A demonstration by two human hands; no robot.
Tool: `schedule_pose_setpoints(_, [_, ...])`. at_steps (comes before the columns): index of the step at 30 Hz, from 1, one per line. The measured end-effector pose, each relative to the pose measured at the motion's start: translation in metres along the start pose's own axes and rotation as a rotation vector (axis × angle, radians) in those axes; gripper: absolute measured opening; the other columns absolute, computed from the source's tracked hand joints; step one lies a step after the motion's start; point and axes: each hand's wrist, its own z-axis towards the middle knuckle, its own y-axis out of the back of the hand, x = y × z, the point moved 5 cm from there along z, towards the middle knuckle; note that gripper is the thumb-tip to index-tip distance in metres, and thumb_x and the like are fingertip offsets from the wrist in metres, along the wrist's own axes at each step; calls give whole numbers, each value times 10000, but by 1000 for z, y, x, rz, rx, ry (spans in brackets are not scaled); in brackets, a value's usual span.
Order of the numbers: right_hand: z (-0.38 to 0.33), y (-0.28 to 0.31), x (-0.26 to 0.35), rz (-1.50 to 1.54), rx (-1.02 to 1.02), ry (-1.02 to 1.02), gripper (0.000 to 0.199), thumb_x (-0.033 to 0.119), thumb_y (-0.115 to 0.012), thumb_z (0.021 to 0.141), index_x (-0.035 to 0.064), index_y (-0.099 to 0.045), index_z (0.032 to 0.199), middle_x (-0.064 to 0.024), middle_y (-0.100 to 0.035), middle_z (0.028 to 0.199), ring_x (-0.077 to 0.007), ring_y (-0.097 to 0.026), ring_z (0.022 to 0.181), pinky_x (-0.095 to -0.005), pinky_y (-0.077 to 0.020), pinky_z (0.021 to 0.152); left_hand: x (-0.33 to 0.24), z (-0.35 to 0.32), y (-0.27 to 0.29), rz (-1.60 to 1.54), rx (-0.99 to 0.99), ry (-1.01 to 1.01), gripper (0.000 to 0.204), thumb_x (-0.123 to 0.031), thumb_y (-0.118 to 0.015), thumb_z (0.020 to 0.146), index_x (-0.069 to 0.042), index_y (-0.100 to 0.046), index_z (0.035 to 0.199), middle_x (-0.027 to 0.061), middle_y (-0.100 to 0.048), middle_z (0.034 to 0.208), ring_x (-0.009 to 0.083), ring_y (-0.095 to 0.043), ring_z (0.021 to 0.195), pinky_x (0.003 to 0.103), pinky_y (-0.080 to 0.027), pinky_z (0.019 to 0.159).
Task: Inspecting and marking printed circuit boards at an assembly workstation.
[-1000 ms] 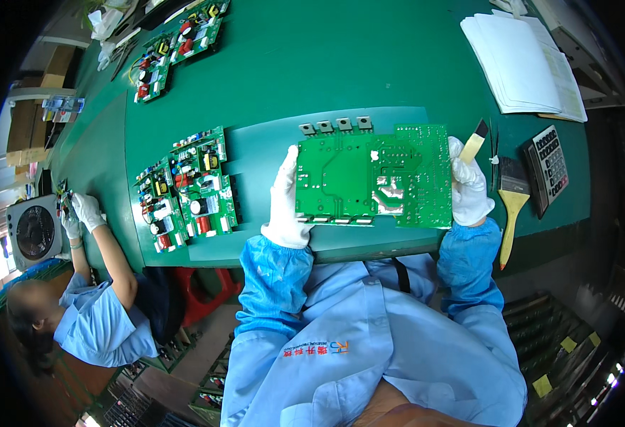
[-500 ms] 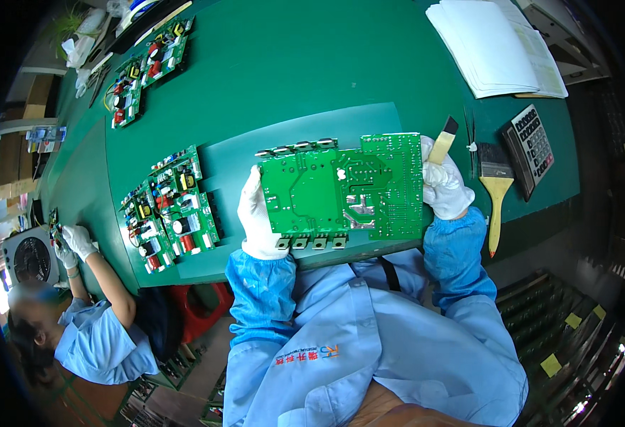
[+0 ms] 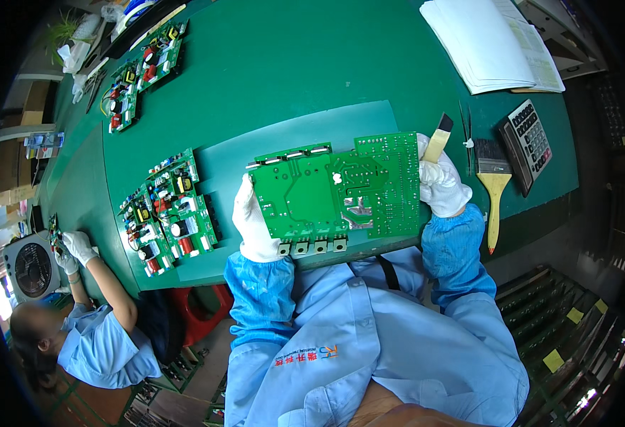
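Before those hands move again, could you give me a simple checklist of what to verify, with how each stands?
1. Circuit board supported at both sides: ok; the left hand grips its left edge, the right hand its right.
2. Soldered face turned toward the camera: ok.
3. Right hand free for the board alone: not ok; it also holds a small brush.
4. Populated boards at left apart from the held one: ok.
5. Large brush clear of the right hand: ok; it lies farther right.
6. Components beneath the board undamaged: cannot tell; mostly hidden.

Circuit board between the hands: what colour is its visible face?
Circuit board: green, with silvery patches; best in the head view.
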Motion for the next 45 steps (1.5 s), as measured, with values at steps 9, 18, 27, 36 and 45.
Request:
schedule_pose_setpoints(9, [1,-5,2,21,-12,4,336,214,-821,793,101,-515,876,20,-542,823,-76,-489,648,-220,-384,554,0,-1,-2,-78,57,-5,349,-309,-500,1000,-45,-625,1191,105,-655,1170,231,-622,1070,385,-491,937])
schedule_pose_setpoints(18, [0,-20,11,45,-27,25,298,151,-802,780,94,-518,850,6,-569,833,-91,-527,688,-214,-418,585,0,-1,-4,-54,54,-18,347,-297,-484,1011,-31,-624,1186,105,-656,1161,225,-627,1054,367,-495,930])
schedule_pose_setpoints(27, [0,-4,4,28,-74,5,305,160,-799,783,108,-515,880,15,-551,771,-41,-399,467,-184,-302,380,1,0,-1,-54,-44,18,323,-282,-490,1020,-39,-633,1179,83,-666,1143,200,-630,1038,347,-504,903])
schedule_pose_setpoints(36, [-1,-7,5,12,-107,-10,318,179,-796,786,121,-502,890,40,-507,720,-27,-371,441,-179,-279,362,0,0,-4,-52,-18,18,314,-310,-526,1002,-62,-647,1151,65,-671,1127,195,-634,1015,349,-503,883])
schedule_pose_setpoints(45, [1,-4,3,24,-81,2,294,195,-782,822,135,-513,923,54,-517,753,-18,-391,470,-173,-285,378,1,1,-3,-22,-104,20,310,-301,-527,998,-60,-654,1147,70,-676,1118,196,-638,1017,345,-499,896])
